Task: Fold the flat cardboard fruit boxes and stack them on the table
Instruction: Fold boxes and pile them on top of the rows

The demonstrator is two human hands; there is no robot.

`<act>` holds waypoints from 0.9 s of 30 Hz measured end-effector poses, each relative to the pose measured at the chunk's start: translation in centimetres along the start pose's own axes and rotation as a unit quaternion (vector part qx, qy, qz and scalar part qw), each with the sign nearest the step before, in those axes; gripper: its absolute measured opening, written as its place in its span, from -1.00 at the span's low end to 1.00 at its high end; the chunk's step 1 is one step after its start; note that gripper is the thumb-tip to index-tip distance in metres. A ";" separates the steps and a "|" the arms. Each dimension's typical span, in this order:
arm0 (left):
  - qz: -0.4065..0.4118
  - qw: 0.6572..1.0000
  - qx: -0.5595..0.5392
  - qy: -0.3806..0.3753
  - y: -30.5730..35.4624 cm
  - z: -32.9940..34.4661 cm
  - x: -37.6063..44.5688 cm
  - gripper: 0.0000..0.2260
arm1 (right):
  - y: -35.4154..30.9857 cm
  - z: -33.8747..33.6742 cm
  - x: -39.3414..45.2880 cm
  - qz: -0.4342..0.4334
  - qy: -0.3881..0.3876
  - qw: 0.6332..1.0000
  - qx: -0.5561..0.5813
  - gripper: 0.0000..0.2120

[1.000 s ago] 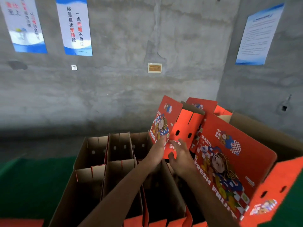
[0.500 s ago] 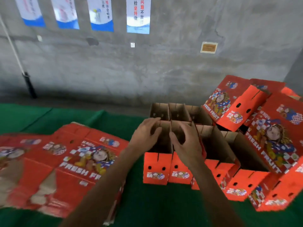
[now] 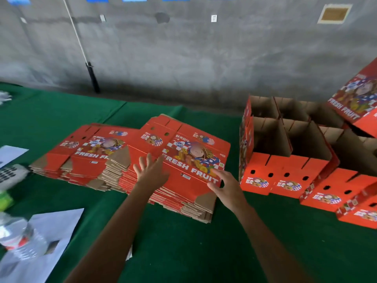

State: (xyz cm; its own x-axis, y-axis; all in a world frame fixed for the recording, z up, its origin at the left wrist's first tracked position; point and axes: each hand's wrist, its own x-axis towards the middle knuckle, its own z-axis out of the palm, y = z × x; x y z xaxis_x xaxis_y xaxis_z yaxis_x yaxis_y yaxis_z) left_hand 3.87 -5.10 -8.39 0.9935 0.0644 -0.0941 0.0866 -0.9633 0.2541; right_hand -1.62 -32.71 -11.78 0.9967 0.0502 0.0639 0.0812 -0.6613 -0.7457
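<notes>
Two stacks of flat fruit boxes lie side by side on the green table (image 3: 204, 252): the near stack (image 3: 183, 160), printed side up, at centre, and a second stack (image 3: 89, 152) just to its left, partly overlapped by it.

Folded boxes (image 3: 285, 152): a block of erected cartons standing open-topped at the right, brown interiors showing, red flaps hanging down in front. One more carton (image 3: 359, 103) sits tilted on top at the far right edge.

Left hand (image 3: 152, 172): fingers spread and straight, over the front-left part of the top sheet of the near stack; grasping nothing. Contact cannot be told for certain.

Right hand (image 3: 226, 186): fingers loosely bent, at the front-right corner of the same sheet, apparently touching its edge; not yet closed round it.

Step in hand, as judged: picking the next flat box off the near stack, ahead of folding.

Next move calls for: separating only the top sheet from those beneath, likely by lifting at the right corner while the left hand steadies, then drawing it clear toward the open cloth in front.

Other items: water bottle (image 3: 22, 240) and white papers (image 3: 51, 237) at lower left, blurred.
</notes>
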 end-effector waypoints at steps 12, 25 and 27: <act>-0.035 0.995 0.026 0.089 -5.8 2.0 -0.6 -0.52 | 1.0 5.3 -2.2 0.227 0.008 0.966 0.127 -0.66; 0.012 0.985 0.168 0.042 -4.8 -0.1 -1.4 -0.59 | -1.7 2.7 -2.9 0.130 -0.001 0.988 0.082 -0.70; 0.052 0.979 0.189 0.058 -4.8 -0.4 -1.7 -0.61 | -2.3 2.5 -3.2 0.124 0.018 0.988 0.092 -0.69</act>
State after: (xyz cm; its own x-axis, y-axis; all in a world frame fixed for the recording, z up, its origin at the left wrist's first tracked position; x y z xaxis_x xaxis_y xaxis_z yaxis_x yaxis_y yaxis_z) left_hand 1.84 -0.51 -9.07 0.9991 -0.0302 0.0283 -0.0266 -0.9925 -0.1193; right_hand -4.95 -29.52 -11.91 0.9855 -0.1248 -0.1149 -0.1627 -0.5034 -0.8486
